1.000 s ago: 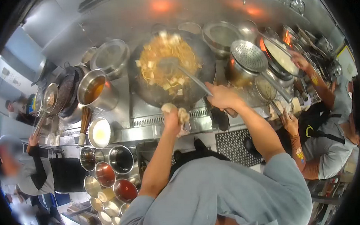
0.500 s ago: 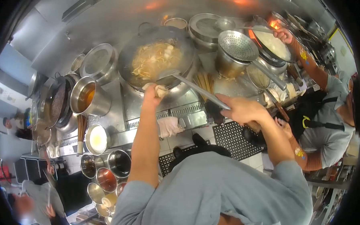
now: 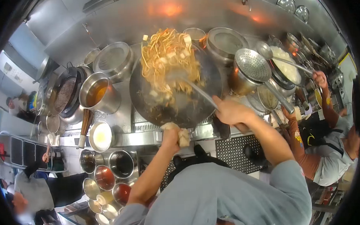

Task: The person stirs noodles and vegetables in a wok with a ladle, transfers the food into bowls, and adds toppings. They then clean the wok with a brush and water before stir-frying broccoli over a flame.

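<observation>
My left hand (image 3: 171,139) is closed on a folded cloth (image 3: 184,138) at the near edge of a large dark wok (image 3: 210,81); the cloth hides the wok's handle. A mass of noodles (image 3: 161,61) with pale cubes is flung up at the wok's far side, partly above the rim. In my right hand (image 3: 233,111) is the long metal handle of a ladle (image 3: 201,94), which slants down into the wok. Noodles and blur partly cover the ladle's head.
Left of the wok stand a pot of amber liquid (image 3: 97,94) and a pot of pale liquid (image 3: 101,136). Sauce containers (image 3: 121,163) sit lower left. A perforated strainer (image 3: 252,65) rests on a pot at right. A co-worker's hand (image 3: 319,79) holds another ladle (image 3: 290,62).
The wok has tilted and come nearer, with my left hand drawn back toward me. The noodles have gone from lying in the wok to being tossed up. The ladle has moved deeper in.
</observation>
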